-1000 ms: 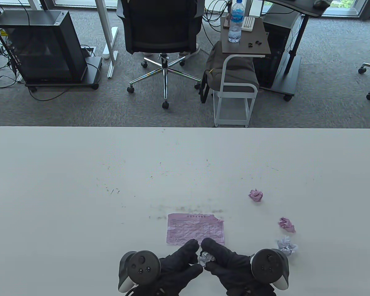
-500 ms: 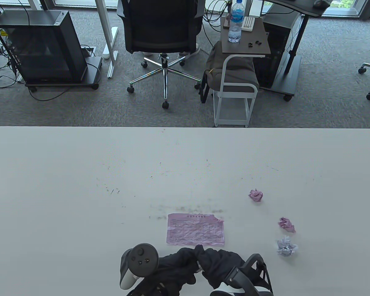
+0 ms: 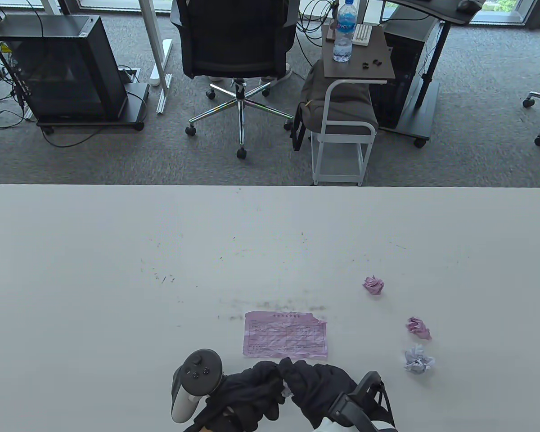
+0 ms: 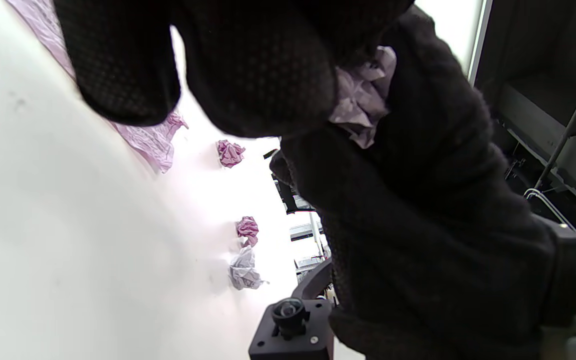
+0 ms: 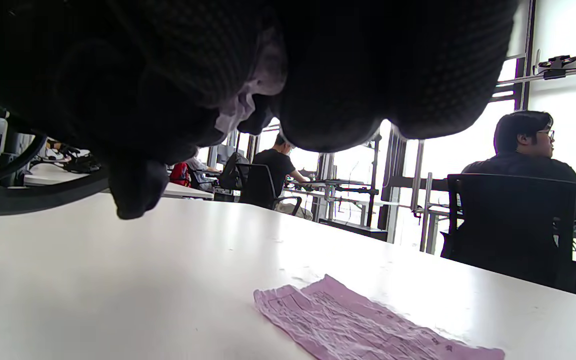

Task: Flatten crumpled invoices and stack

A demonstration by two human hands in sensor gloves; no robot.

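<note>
Left hand: the left hand (image 3: 247, 393) has its fingers curled around a crumpled invoice (image 4: 363, 97), pinching it from the left side; the left wrist view shows pale lilac paper squeezed between the glove fingers.
Right hand: the right hand (image 3: 317, 389) meets the left above the near table edge, fingers bent and pinching the same wad from the other side.
Held paper: only a sliver shows between the gloves in the table view, raised slightly off the table (image 3: 117, 270).
Flattened invoice: a pink sheet (image 3: 285, 335) lies smoothed flat just beyond the fingertips, apart from them.
Waiting balls: a pink ball (image 3: 373, 285), a second pink ball (image 3: 418, 327) and a pale lilac ball (image 3: 417, 360) sit to the right, well apart from the hands.
</note>
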